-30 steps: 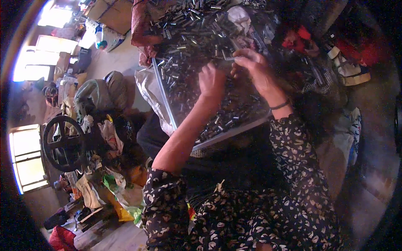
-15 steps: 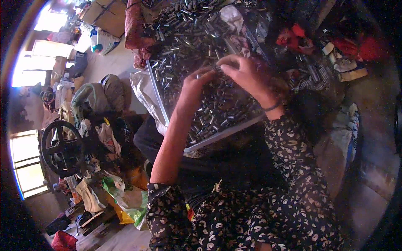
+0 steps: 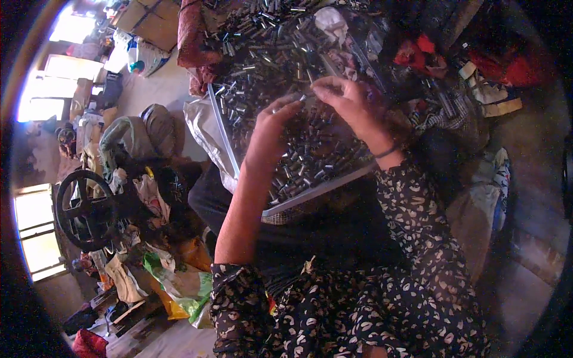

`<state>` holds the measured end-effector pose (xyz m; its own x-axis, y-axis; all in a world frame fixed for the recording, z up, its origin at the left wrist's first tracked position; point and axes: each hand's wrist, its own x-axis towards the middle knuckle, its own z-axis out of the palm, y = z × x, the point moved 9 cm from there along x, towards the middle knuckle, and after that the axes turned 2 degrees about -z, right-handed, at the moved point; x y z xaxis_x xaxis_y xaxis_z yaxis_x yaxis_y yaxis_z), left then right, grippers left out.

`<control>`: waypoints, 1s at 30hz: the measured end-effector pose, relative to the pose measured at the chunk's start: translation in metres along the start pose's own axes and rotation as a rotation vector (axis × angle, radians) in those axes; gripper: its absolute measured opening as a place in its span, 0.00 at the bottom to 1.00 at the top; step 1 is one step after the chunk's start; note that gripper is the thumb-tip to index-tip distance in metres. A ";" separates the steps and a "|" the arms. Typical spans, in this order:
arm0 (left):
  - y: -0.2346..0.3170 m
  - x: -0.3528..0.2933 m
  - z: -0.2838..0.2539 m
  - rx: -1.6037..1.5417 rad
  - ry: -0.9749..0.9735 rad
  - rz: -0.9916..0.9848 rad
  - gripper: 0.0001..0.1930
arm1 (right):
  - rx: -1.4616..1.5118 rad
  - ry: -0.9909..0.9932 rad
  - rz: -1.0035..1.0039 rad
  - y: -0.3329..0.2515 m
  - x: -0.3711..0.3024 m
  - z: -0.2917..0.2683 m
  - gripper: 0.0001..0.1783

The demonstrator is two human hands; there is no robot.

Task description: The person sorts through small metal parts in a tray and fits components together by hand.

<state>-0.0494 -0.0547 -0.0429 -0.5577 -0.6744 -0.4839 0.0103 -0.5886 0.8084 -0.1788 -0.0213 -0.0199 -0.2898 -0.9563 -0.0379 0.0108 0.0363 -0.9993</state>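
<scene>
Between the hands: the fingertips of the left hand [image 3: 276,117] and right hand [image 3: 349,104] are close together, leaving little room; more opens nearer the wrists, above the small metal pieces [image 3: 307,170].
Near side: the pale tray rim [image 3: 325,192] makes a low lip, with open air over it between the forearms.
Left corner: the left forearm [image 3: 243,194] covers it; a white sack [image 3: 204,119] lies outside.
Far side: the heap, reddish cloth [image 3: 189,39] and white bundle [image 3: 330,22] crowd this way.
Right side: the wrist blocks; deep shadow makes further room hard to judge.
</scene>
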 end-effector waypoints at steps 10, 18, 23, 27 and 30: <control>0.014 0.003 -0.004 0.272 0.056 0.089 0.11 | 0.054 -0.076 0.002 0.007 0.005 0.001 0.15; 0.031 -0.005 -0.018 0.564 0.152 0.141 0.12 | -0.328 0.030 -0.168 -0.034 0.003 0.011 0.15; 0.028 0.003 -0.003 0.640 0.153 0.389 0.11 | -0.239 0.051 -0.058 -0.004 0.003 -0.001 0.14; 0.022 -0.006 0.002 0.390 0.085 0.319 0.14 | -0.237 0.049 -0.077 0.020 0.006 0.000 0.19; 0.021 -0.011 0.000 0.300 0.021 0.197 0.14 | -0.067 0.065 -0.101 0.020 0.008 0.006 0.18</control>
<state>-0.0436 -0.0596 -0.0207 -0.5521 -0.7729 -0.3128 -0.1300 -0.2908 0.9479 -0.1753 -0.0294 -0.0402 -0.3473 -0.9355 0.0654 -0.0853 -0.0379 -0.9956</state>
